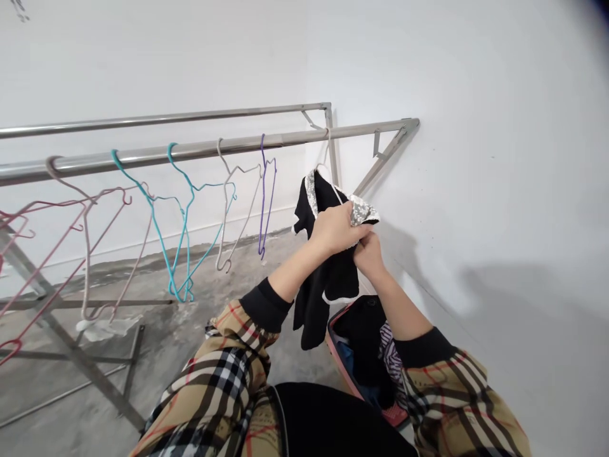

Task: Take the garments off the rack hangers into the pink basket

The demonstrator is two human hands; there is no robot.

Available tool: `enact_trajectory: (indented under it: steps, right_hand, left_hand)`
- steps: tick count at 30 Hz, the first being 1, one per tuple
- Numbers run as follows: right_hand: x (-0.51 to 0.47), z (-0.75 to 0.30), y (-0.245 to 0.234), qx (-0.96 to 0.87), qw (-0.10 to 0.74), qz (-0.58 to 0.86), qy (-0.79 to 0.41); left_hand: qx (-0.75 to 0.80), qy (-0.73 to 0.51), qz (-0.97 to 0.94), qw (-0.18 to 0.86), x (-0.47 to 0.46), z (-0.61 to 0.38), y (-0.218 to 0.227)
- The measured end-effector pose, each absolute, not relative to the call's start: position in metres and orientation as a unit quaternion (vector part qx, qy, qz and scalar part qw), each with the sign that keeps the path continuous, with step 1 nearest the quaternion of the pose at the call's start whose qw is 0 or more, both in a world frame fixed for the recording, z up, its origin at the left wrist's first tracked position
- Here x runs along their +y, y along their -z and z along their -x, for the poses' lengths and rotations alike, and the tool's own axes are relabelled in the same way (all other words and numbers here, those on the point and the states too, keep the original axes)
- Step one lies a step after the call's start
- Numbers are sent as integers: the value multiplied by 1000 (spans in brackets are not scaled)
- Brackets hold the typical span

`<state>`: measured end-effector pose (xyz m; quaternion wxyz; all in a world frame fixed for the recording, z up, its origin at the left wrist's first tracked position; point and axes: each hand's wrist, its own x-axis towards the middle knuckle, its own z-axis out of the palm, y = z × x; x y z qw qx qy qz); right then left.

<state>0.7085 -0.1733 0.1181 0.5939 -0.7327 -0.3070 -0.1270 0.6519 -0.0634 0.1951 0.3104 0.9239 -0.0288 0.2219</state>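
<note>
My left hand [335,230] and my right hand [368,254] are closed on a black garment [323,279] with a white patterned collar and white trim. The garment hangs on a pale wire hanger [328,162] hooked over the near metal rail [190,151] at its right end. Its lower part dangles between my forearms. Both sleeves are plaid with black cuffs.
Several empty wire hangers, pink [71,216], turquoise [176,216], white [233,209] and purple [264,197], hang along the rail. A second rail [166,118] runs behind it. A pink basket [361,355] with clothes sits on the concrete floor by the white wall [499,190].
</note>
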Motion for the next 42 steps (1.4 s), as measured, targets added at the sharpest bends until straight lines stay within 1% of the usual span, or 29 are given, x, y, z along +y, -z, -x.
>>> enact_trajectory:
  steps: [3,6,9,13,17,20,23,27,30,33,35,37,40,42]
  right_hand:
    - [-173,-704,-119,-304,631,707,95]
    - [-172,-704,-110,-279,672,684,58]
    - [-168,-704,-97,-245,725,643,19]
    - [-164,-699,-90,-210,790,572,-66]
    - [-166,-693,-102,-147,849,476,-177]
    - [-164,-689,-115,-109,876,427,-197]
    - [-156,-687,-121,-85,874,453,-150]
    - [-146,-692,-112,-11,861,497,-104]
    - [-146,-695,-94,24,842,526,-117]
    - [-152,-687,-78,20,822,552,-140]
    - [-160,-676,-74,6,810,565,-155]
    - [-169,-662,-78,-19,797,577,-178]
    - [-184,-643,-92,-81,756,606,-232]
    - [-195,-632,-104,-119,726,625,-260]
  left_hand:
    - [-12,-230,-949,216,-71,-642,-188]
    - [8,-232,-959,162,-74,-636,-178]
    - [20,-232,-963,135,-74,-632,-170]
    - [24,-227,-967,115,-70,-624,-164]
    - [10,-223,-971,88,-65,-618,-150]
    - [-19,-244,-967,75,-65,-615,-133]
    - [-49,-254,-961,102,-65,-615,-117]
    - [-92,-284,-923,241,-58,-614,-108]
    - [-82,-307,-883,344,-47,-614,-104]
    - [-37,-268,-875,401,-35,-615,-96]
    - [-11,-225,-885,407,-29,-615,-86]
    - [2,-170,-907,386,-26,-614,-72]
    - [-16,-60,-940,336,-29,-609,-46]
    - [-33,-3,-946,323,-33,-604,-29]
